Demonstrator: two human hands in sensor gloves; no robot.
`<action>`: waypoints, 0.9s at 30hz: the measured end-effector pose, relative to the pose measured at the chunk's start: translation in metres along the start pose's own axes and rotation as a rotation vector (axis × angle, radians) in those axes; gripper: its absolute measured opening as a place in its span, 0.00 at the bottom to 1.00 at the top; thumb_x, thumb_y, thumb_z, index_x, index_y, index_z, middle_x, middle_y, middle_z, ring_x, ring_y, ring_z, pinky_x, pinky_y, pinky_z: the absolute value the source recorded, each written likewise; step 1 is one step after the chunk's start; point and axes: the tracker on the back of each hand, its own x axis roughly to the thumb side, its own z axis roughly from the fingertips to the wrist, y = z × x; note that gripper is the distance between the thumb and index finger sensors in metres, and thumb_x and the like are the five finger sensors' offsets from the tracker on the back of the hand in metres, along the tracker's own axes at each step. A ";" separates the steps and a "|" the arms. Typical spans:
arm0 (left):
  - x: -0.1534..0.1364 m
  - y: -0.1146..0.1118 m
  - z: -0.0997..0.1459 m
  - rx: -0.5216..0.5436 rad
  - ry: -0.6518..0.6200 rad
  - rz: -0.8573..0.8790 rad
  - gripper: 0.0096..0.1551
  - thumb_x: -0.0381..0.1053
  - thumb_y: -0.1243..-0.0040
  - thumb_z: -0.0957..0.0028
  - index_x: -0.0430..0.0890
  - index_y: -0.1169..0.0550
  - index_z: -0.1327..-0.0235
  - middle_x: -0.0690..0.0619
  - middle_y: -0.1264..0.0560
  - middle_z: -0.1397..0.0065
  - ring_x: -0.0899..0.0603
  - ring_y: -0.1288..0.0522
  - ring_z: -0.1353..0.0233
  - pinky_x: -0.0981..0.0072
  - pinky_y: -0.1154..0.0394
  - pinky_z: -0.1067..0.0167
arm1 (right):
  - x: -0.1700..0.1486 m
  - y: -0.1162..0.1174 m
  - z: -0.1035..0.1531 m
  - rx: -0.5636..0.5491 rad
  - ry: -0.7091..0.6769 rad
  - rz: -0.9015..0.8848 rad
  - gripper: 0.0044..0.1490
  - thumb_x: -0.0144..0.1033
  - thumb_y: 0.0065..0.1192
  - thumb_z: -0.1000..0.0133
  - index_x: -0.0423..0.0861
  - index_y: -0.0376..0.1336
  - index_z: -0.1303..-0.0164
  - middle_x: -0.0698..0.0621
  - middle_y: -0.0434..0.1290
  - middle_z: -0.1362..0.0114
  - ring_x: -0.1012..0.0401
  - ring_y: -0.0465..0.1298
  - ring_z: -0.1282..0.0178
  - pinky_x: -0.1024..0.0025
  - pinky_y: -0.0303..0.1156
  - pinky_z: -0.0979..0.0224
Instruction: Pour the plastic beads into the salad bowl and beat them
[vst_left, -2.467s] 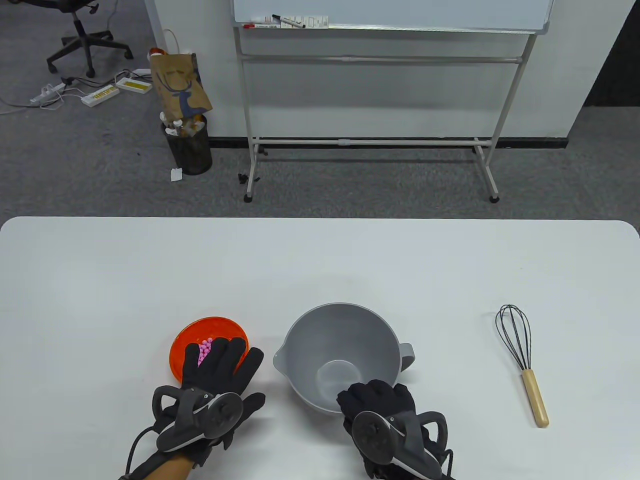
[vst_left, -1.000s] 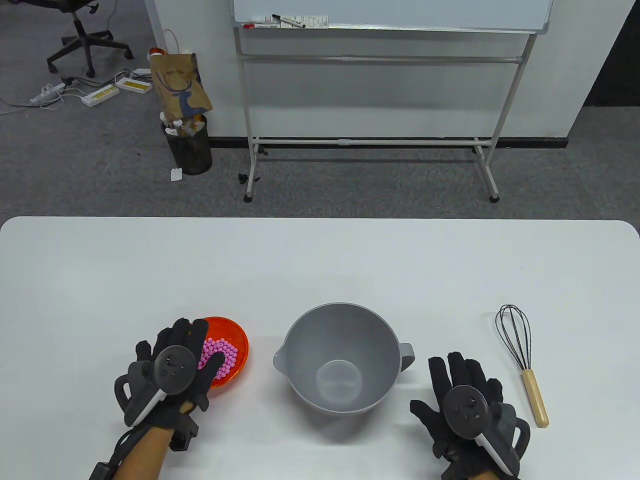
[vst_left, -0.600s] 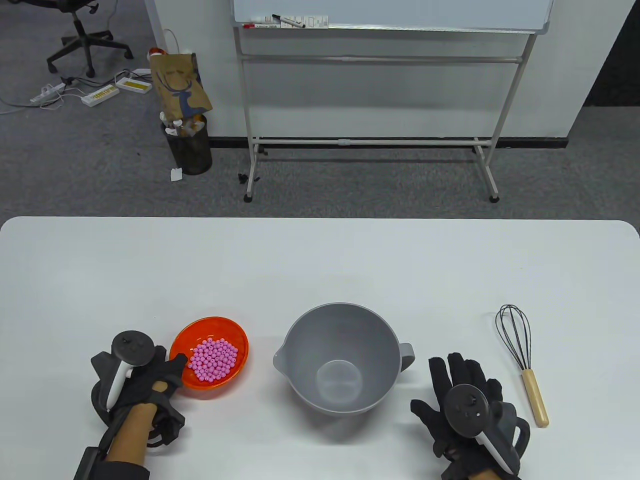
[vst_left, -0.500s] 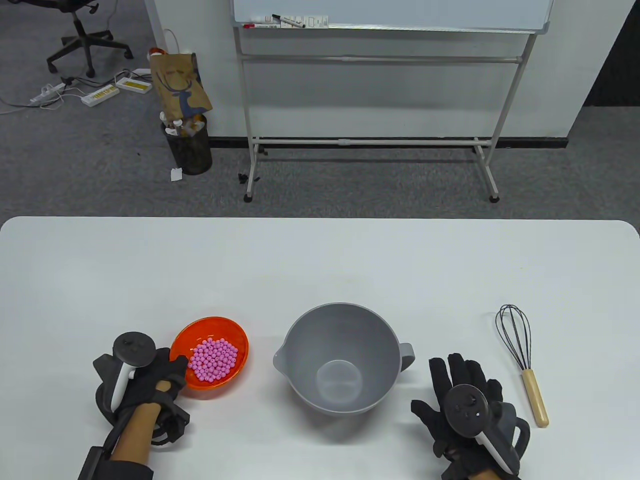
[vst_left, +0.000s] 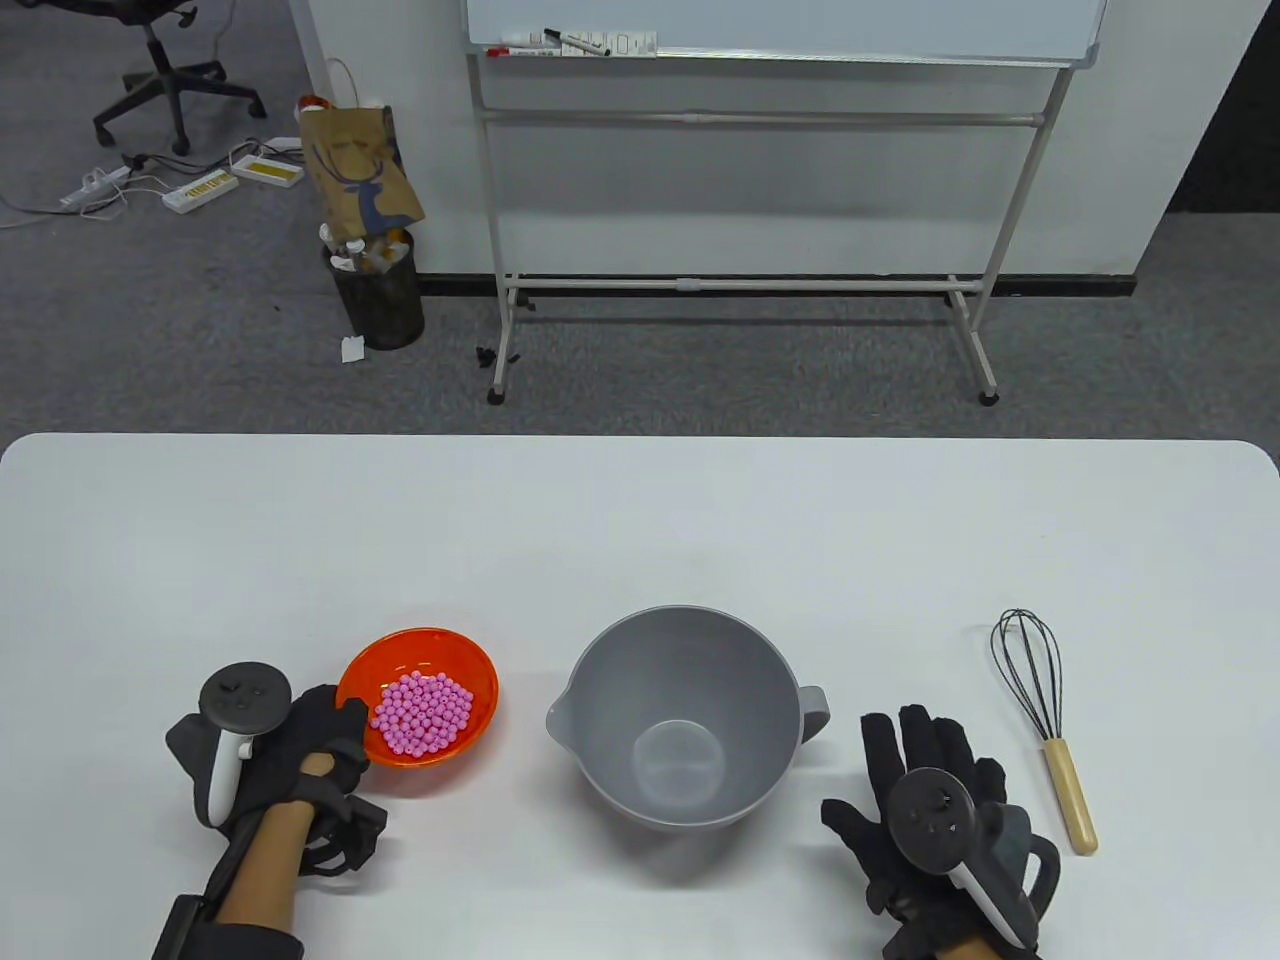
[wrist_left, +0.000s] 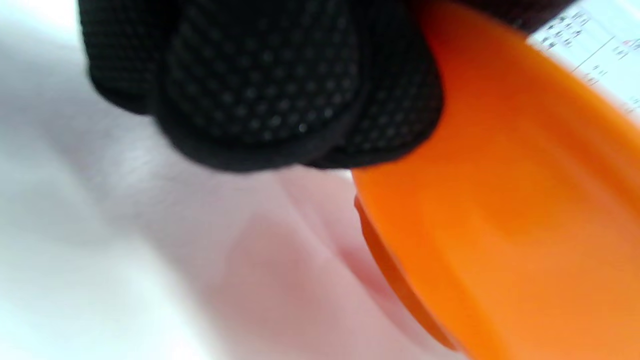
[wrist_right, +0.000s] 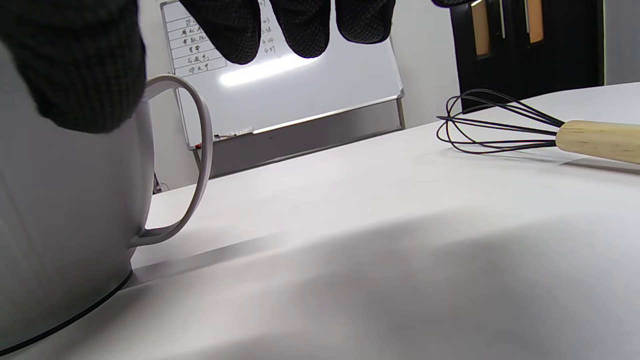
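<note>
Left hand (vst_left: 300, 745) fingers (wrist_left: 280, 95) clamp the near-left rim of the orange dish (vst_left: 440, 655), probably so it can tip toward the salad bowl (vst_left: 690, 640), just right of the dish. Pink beads (vst_left: 423, 712) sit piled in the dish; bowl empty. Right hand (vst_left: 925, 790) lies flat, fingers spread, between bowl and whisk (vst_left: 1040, 720), gripping nothing. Only the left wrist view shows the dish's underside lifted off the table (vst_left: 640, 520), tilted; table view hides that.

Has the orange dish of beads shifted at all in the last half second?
Yes, slightly. The left hand grips the orange dish at its near-left rim, and the dish now sits a little higher in the table view against the unmoved grey bowl.
</note>
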 end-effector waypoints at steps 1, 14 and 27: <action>0.007 0.005 0.003 0.006 -0.025 0.012 0.28 0.57 0.38 0.48 0.41 0.22 0.42 0.58 0.12 0.72 0.54 0.14 0.74 0.57 0.17 0.54 | 0.000 0.000 0.000 0.000 -0.002 0.000 0.57 0.66 0.70 0.55 0.60 0.49 0.18 0.52 0.48 0.10 0.46 0.49 0.07 0.35 0.43 0.15; 0.123 0.041 0.057 0.057 -0.347 0.056 0.28 0.56 0.35 0.48 0.40 0.21 0.41 0.58 0.13 0.76 0.54 0.15 0.77 0.57 0.17 0.56 | 0.003 0.002 0.001 -0.003 -0.010 0.022 0.57 0.66 0.70 0.55 0.60 0.49 0.18 0.52 0.48 0.10 0.46 0.49 0.07 0.35 0.43 0.16; 0.230 -0.031 0.138 0.435 -0.841 -0.460 0.29 0.56 0.35 0.49 0.44 0.22 0.39 0.59 0.13 0.77 0.53 0.15 0.77 0.57 0.17 0.53 | 0.006 0.004 0.003 0.001 -0.013 0.035 0.56 0.66 0.70 0.55 0.60 0.50 0.18 0.52 0.49 0.10 0.46 0.49 0.07 0.35 0.43 0.16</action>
